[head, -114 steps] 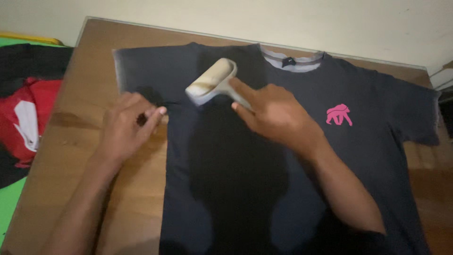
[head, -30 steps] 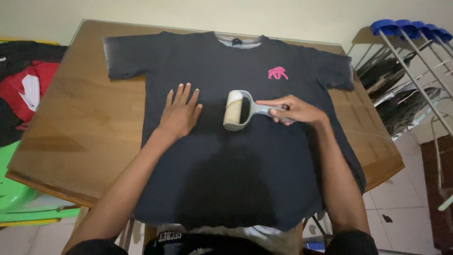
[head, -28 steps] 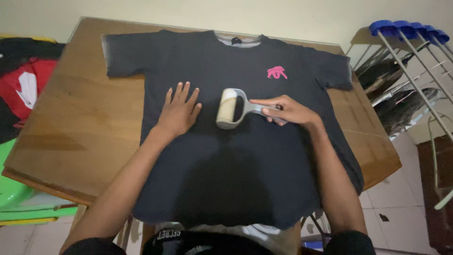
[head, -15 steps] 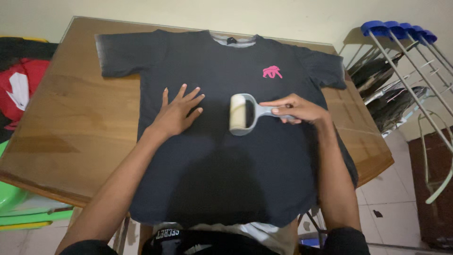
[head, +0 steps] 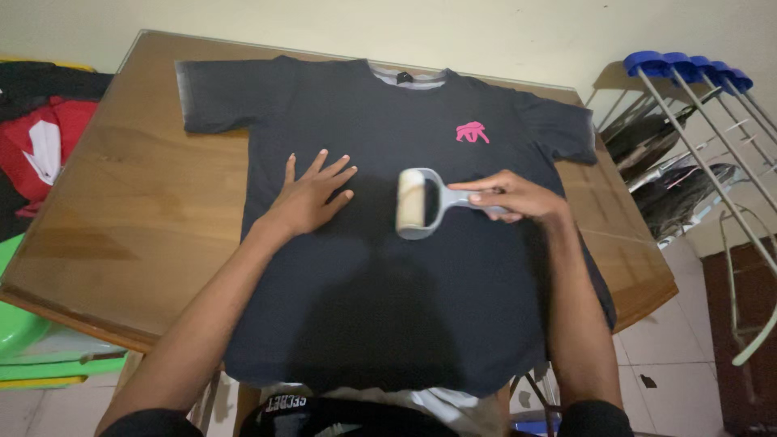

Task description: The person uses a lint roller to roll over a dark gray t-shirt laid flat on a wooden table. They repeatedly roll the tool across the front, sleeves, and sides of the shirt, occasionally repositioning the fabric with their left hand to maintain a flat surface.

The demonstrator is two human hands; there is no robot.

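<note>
Right hand [head: 510, 197] clamped on lint roller [head: 421, 202] handle; light, stiff, best held there. Left hand [head: 312, 197] spread flat on soft, prob. shifty T-shirt [head: 380, 291].

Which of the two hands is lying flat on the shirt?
The left hand, fingers spread on the dark shirt; the right hand grips the lint roller.

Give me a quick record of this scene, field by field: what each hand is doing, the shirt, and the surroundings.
left hand: flat, fingers spread, pressing on the shirt
right hand: closed on the lint roller's handle
lint roller: drum on the shirt's chest area
t-shirt: dark, pink chest emblem, spread face up
table: wooden, shirt hem overhangs its near edge
right side: rack with blue caps
</note>
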